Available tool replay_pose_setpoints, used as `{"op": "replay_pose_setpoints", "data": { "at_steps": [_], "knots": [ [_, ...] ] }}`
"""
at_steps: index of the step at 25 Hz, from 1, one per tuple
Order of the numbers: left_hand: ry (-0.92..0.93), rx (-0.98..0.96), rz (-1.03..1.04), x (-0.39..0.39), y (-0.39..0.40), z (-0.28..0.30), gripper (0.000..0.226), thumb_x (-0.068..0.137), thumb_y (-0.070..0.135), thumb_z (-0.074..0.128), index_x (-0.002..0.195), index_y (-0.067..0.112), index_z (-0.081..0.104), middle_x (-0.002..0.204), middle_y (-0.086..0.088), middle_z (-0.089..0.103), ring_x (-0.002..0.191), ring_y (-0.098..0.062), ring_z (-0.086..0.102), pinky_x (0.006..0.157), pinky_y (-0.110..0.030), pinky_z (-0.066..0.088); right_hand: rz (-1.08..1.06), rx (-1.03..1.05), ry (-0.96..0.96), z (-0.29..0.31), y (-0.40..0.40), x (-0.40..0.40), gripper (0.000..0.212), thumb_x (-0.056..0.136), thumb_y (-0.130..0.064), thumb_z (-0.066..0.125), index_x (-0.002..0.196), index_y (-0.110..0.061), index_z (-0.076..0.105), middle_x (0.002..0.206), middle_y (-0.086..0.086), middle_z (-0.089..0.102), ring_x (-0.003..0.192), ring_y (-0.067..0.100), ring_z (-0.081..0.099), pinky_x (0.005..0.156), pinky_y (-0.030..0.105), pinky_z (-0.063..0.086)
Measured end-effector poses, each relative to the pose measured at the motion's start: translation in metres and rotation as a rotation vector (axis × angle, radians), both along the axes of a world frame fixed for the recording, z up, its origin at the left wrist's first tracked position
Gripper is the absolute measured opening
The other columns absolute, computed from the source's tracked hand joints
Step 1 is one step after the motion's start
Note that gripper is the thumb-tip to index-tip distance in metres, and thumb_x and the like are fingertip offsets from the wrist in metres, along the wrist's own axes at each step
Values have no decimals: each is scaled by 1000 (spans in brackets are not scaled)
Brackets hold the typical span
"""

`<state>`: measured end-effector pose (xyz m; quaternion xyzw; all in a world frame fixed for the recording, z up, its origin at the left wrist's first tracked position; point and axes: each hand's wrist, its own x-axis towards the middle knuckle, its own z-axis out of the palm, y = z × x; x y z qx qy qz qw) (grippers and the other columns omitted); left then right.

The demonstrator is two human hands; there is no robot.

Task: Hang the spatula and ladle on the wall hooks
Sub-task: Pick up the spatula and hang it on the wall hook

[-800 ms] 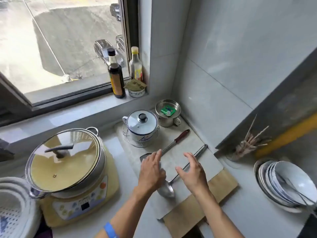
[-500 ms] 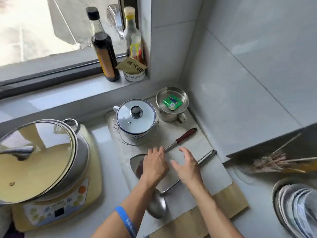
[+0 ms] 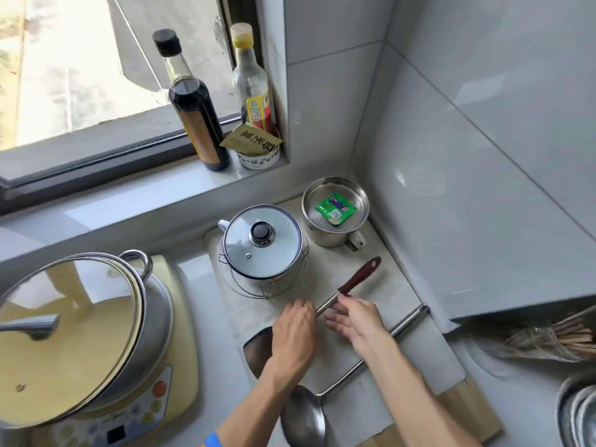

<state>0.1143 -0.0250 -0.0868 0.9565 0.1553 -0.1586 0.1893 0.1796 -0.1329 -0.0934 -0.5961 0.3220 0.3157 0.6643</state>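
Spatula (image 3: 325,304): lying flat, its metal shank running under my left hand (image 3: 293,333) and touching my right hand (image 3: 353,321), red grip beyond my fingertips; both hands loosely spread, neither closed on anything yet. Ladle (image 3: 322,395): just behind my right wrist, bowl nearest me. Best pinched at the shank and lifted level, clear of the lidded pot (image 3: 263,243) just ahead; pale board (image 3: 429,356), tiled corner, no hooks in view.
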Motion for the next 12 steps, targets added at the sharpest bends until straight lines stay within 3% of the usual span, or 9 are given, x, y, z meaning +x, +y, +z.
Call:
{"op": "replay_pose_setpoints", "data": {
  "at_steps": [3,5,7,12],
  "knots": [
    [-108,-9,-25,-11,7,15,13,92,7,48,99,15,56,106,-6,60,102,-28,58,69,-38,44,0,-75,-230,14,11,-11,17,96,-8,55,82,-4,61,66,8,55,48,15,57,45,25,57],
    [-190,-17,-53,-19,13,38,11,87,4,58,89,15,57,94,-4,62,87,-27,62,57,-36,39,-3,-120,-374,35,16,-21,16,94,-12,60,81,-3,64,63,6,56,47,12,56,49,25,58],
    [-285,11,-112,-23,16,67,15,80,3,68,82,16,61,82,-3,63,73,-25,63,50,-35,43,-23,-175,-511,69,20,-26,18,92,-16,62,79,-3,66,60,4,58,46,9,56,51,25,59],
    [-676,-155,-95,4,21,175,8,94,18,58,100,19,63,93,-2,64,82,-27,63,68,-42,53,-11,-337,-895,209,24,-4,22,90,-23,65,70,-12,66,50,-2,63,47,13,62,55,36,61]
  ]
}}
